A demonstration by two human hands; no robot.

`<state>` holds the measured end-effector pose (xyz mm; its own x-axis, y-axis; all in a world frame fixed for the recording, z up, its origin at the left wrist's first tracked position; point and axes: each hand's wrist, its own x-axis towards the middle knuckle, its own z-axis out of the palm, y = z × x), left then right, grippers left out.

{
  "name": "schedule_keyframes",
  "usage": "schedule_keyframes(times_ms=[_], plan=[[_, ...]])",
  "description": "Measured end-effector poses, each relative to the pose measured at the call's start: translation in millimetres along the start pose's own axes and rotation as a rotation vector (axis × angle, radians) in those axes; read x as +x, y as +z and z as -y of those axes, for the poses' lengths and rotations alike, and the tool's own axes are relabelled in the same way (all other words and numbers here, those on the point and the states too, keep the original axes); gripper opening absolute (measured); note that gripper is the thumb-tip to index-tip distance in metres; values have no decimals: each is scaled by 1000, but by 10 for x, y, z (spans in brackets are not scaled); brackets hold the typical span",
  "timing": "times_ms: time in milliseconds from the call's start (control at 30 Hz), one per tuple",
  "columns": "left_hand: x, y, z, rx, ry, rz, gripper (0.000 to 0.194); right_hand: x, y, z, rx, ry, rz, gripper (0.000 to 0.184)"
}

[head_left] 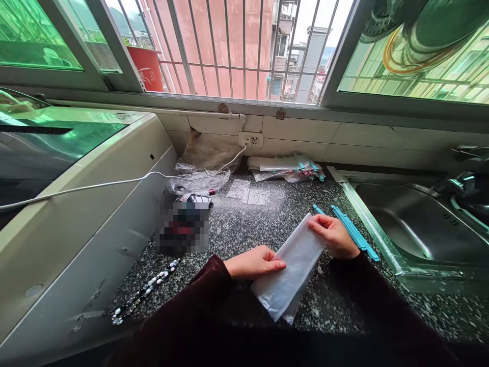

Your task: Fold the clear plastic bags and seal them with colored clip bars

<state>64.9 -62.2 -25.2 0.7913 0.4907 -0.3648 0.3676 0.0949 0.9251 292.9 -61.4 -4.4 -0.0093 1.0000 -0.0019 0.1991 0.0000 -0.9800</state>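
A folded, whitish translucent plastic bag (pixel 296 265) is held between my two hands above the speckled counter (pixel 237 229). My left hand (pixel 255 262) pinches its left edge, thumb on top and fingers behind. At the upper right corner, my right hand (pixel 336 235) grips the bag between thumb and fingers. The bag hangs slanted, its lower end loose toward me. Just beyond my right hand lie several flat turquoise strips (pixel 353 230), side by side near the sink.
A metal sink (pixel 405 219) is on the right, a white appliance (pixel 126 188) on the left. Against the wall lie packed bags with turquoise strips (pixel 286 167) and crumpled clear plastic (pixel 202 178). A white cable (pixel 153 173) runs to the socket (pixel 251 140). A beaded strand (pixel 148 288) lies front left.
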Motion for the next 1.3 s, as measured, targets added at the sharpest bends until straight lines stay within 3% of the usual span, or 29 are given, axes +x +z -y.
schedule_keyframes(times_ms=[200, 367, 500, 600, 700, 800, 967, 1167, 1300], plan=[[-39, -33, -43, 94, -5, 42, 51, 0, -102, 57, -12, 8, -50, 39], [-75, -55, -18, 117, -86, 247, 49, -10, -97, 53, 1, 63, 46, 41], [-110, -62, -14, 79, -109, 450, 52, -8, -107, 45, -8, 55, 31, 40], [-123, -81, -38, 17, -42, 480, 59, -16, -107, 56, -21, 41, 55, 40], [-90, -94, -44, -100, 119, 284, 67, -32, -37, 70, -67, 43, 157, 39], [-12, -79, -11, -80, 238, 5, 57, -55, 128, 69, -90, 34, 234, 40], [77, -49, 48, -93, 218, -215, 51, -103, 409, 10, -36, 43, 263, 42], [78, -80, 30, -316, 281, -602, 51, -150, 551, -126, 212, 77, 259, 51], [95, -65, 20, -440, 337, -726, 44, -203, 671, -180, 206, 127, 303, 45]])
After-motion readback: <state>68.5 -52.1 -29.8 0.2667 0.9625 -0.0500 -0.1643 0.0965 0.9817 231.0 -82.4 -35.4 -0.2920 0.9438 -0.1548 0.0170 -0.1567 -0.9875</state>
